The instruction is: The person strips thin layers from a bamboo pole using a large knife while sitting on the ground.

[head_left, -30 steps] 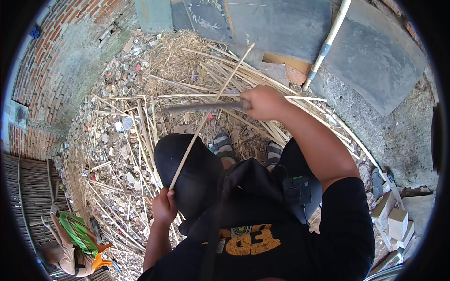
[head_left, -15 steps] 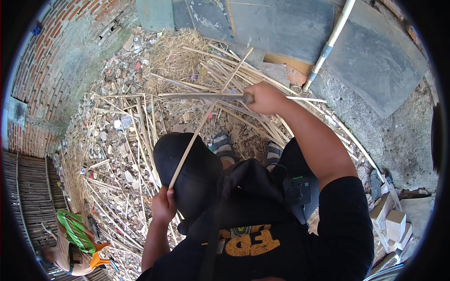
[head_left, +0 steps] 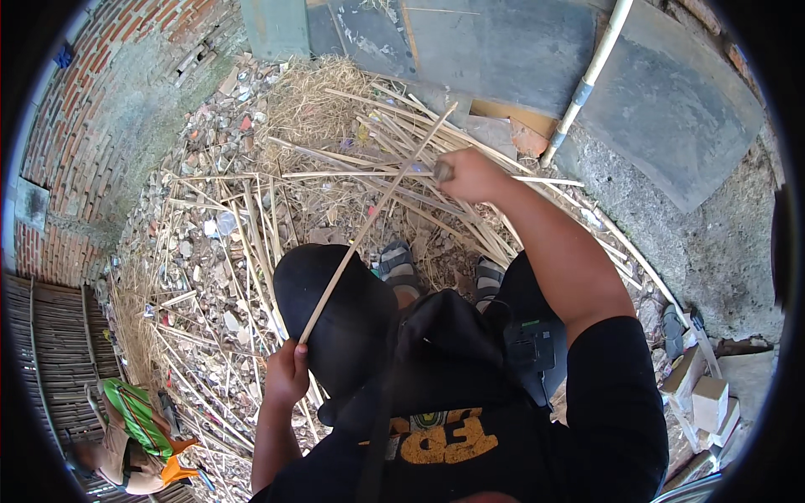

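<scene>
My left hand [head_left: 288, 373] is closed round the lower end of a long, thin bamboo strip [head_left: 356, 241]. The strip slants up and to the right across my dark-clad knee, its far end over the pile. Beyond my feet, my right hand [head_left: 475, 176] grips a long-bladed knife [head_left: 443, 171] by its stubby wooden handle. Its blade points left, close to the upper part of the strip, but is hard to make out against the pale sticks behind. I cannot tell whether blade and strip touch.
Many bamboo strips [head_left: 251, 220] litter the rubble around my sandalled feet [head_left: 397, 268]. Dry straw [head_left: 314, 101] lies farther off. A pale pole [head_left: 591, 80] leans by grey panels at the right. White blocks [head_left: 709, 402] stand low right; another person [head_left: 126, 448] is at lower left.
The knife's blade, plainly seen across the strip before, has turned and is now hard to see. The strip's far end has dipped slightly toward me and to the right.
</scene>
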The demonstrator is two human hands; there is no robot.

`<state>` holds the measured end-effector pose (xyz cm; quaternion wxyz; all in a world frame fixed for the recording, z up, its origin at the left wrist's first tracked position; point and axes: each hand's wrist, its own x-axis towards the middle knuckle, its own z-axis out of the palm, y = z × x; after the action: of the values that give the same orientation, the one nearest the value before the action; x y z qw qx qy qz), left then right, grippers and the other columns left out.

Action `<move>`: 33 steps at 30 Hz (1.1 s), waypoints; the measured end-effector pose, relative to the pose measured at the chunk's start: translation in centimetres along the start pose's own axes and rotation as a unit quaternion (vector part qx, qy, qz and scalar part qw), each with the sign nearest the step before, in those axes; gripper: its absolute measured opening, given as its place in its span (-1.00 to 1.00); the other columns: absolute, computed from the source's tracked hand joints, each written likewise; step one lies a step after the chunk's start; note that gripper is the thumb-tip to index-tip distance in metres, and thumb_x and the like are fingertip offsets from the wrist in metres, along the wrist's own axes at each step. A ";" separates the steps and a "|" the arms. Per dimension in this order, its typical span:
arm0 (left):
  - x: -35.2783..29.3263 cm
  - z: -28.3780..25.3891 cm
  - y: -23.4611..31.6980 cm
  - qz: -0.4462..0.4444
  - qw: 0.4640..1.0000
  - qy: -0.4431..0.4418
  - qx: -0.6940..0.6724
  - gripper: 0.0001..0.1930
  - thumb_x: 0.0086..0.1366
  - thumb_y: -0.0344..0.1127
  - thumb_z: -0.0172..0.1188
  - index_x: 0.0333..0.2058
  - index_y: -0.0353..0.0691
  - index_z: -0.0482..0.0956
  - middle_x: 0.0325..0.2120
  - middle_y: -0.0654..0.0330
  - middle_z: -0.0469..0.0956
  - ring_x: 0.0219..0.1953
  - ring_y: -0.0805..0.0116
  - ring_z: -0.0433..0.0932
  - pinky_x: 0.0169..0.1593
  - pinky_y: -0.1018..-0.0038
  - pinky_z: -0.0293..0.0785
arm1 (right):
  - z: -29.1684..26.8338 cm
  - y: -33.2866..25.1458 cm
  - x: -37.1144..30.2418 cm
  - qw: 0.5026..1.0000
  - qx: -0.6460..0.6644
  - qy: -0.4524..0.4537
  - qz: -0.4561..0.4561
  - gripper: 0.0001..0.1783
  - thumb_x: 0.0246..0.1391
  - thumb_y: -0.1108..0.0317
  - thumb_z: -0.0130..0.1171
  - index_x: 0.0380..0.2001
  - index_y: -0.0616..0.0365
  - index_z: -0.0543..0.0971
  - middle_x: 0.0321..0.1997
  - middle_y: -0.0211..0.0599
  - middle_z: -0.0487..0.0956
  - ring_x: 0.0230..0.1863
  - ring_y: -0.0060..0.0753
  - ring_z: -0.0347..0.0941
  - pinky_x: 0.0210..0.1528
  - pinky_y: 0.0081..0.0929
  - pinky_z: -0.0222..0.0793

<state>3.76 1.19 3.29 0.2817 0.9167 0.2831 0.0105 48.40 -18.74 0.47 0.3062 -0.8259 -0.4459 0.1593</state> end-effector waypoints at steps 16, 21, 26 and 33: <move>-0.3 -0.4 -0.2 -0.003 0.999 -0.010 -0.047 -0.56 0.53 -0.08 -0.08 -0.46 -0.31 0.37 -0.68 -0.14 0.42 -0.56 -0.26 0.45 -0.48 0.10 0.28 | -0.3 -0.4 -0.1 0.999 -0.016 0.002 0.039 -0.67 -0.10 0.23 0.32 -0.24 0.14 0.63 -0.42 -0.03 0.63 -0.29 0.06 0.60 -0.18 -0.11 0.49; -0.2 -0.4 0.0 -0.005 1.000 -0.011 -0.022 -0.56 0.53 -0.09 -0.09 -0.46 -0.32 0.37 -0.68 -0.15 0.41 -0.58 -0.25 0.43 -0.49 0.13 0.27 | 0.4 -2.1 -0.7 0.992 -0.125 -0.026 -0.007 -0.68 -0.11 0.21 0.31 -0.26 0.11 0.62 -0.44 -0.10 0.63 -0.30 0.03 0.60 -0.21 -0.09 0.49; 0.5 0.3 -1.9 -0.004 0.999 -0.022 -0.043 -0.55 0.54 -0.09 -0.12 -0.46 -0.32 0.37 -0.68 -0.17 0.40 -0.57 -0.27 0.43 -0.49 0.13 0.26 | 0.9 -2.6 -0.5 0.998 -0.046 -0.025 -0.040 -0.73 -0.10 0.24 0.31 -0.30 0.09 0.60 -0.41 -0.09 0.63 -0.30 0.00 0.60 -0.22 -0.10 0.49; -0.7 -0.1 0.0 -0.017 0.999 0.014 0.039 -0.58 0.53 -0.09 -0.15 -0.43 -0.30 0.40 -0.65 -0.21 0.45 -0.51 -0.38 0.47 -0.47 -0.03 0.29 | -0.1 -4.7 -0.7 0.997 -0.075 -0.031 0.010 -0.73 -0.10 0.27 0.29 -0.28 0.10 0.61 -0.37 -0.06 0.64 -0.25 0.03 0.60 -0.19 -0.12 0.48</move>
<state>3.18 0.91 3.49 0.2416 0.9219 0.3028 0.0071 45.10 -17.42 3.57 0.2278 -0.8454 -0.4580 0.1536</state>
